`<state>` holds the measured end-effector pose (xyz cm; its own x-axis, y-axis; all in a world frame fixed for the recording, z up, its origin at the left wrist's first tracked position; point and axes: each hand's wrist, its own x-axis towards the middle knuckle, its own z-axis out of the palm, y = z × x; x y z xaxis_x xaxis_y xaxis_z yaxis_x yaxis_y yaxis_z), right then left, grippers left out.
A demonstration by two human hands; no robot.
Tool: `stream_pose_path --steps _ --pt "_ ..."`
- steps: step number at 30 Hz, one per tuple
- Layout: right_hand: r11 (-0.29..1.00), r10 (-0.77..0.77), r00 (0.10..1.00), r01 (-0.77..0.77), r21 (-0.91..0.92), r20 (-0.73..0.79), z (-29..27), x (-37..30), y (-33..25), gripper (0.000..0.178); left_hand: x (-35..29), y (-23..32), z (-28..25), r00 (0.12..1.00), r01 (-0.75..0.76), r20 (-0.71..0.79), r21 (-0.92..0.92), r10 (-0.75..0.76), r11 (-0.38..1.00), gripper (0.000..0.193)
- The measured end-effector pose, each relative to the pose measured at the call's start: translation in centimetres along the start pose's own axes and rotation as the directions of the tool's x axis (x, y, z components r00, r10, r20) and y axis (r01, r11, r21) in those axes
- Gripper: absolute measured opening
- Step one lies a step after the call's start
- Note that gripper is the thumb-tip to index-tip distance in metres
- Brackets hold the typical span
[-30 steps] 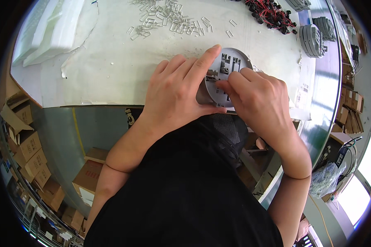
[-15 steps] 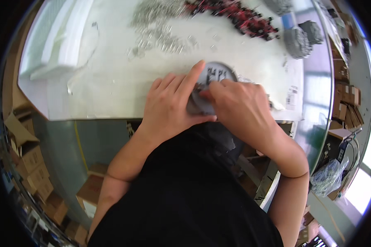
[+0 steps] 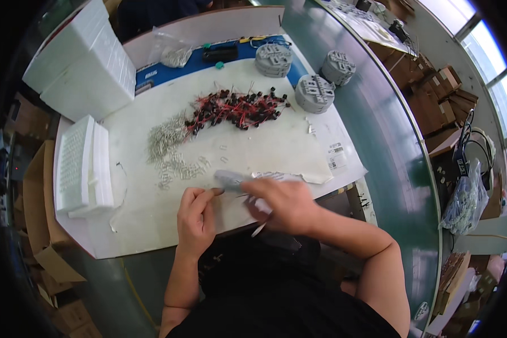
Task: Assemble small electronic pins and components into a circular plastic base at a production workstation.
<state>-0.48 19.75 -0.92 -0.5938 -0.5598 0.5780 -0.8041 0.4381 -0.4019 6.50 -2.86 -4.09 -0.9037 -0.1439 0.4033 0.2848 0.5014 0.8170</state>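
A grey round housing (image 3: 228,179), tilted and smeared by motion, sits in front of me above the near part of the white table. My right hand (image 3: 284,204) is wrapped over it from the right, its fingers blurred. A thin white strip (image 3: 258,230) pokes out below that hand; I cannot tell what it belongs to. My left hand (image 3: 197,217) is closed in a pinch close to the housing's near-left edge. What lies between its fingertips is too small to name. Small clear U-shaped pieces (image 3: 177,169) lie scattered beyond my left hand.
A heap of red-wired black parts (image 3: 236,107) lies mid-table. Stacked grey round housings (image 3: 314,93) stand back right, near a second grey stack (image 3: 272,59). White foam trays (image 3: 84,163) and foam blocks (image 3: 81,62) line the left. A torn white label sheet (image 3: 298,177) lies beyond my right hand.
The view has tilted up and shows more of the table. The housing, earlier facing up between both hands, is now tilted at my right hand. My left hand has come off its side into a pinch.
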Motion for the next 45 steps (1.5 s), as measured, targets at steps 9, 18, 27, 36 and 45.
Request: stream_pose_path --steps 9,18,27,36,45 --pt "0.604 0.558 0.555 -0.782 -0.156 -0.617 -22.7 -3.9 32.5 0.036 -1.0 -2.8 -2.6 0.991 0.109 0.071 0.123 -0.118 0.986 0.024" --pt "0.352 0.635 0.52 -0.853 -0.386 -0.571 -21.1 -4.9 37.3 0.076 -2.2 -3.5 -1.6 1.0 0.022 -0.026 0.344 -0.014 0.939 0.02" --pt "0.419 0.831 0.515 -0.828 -0.372 -0.211 -12.1 3.5 31.9 0.109 -1.5 -2.4 -0.8 0.997 -0.05 -0.029 0.439 0.07 0.897 0.015" --pt "0.644 0.667 0.675 -0.735 -0.211 -0.316 -14.1 0.2 33.6 0.108 -1.4 -2.4 -0.8 0.998 -0.044 -0.013 0.438 0.055 0.898 0.016" --pt "0.831 0.522 0.795 -0.556 0.027 0.308 -16.9 -0.8 18.3 0.103 -1.4 -2.3 -1.1 0.996 -0.069 -0.018 0.45 0.086 0.891 0.016"
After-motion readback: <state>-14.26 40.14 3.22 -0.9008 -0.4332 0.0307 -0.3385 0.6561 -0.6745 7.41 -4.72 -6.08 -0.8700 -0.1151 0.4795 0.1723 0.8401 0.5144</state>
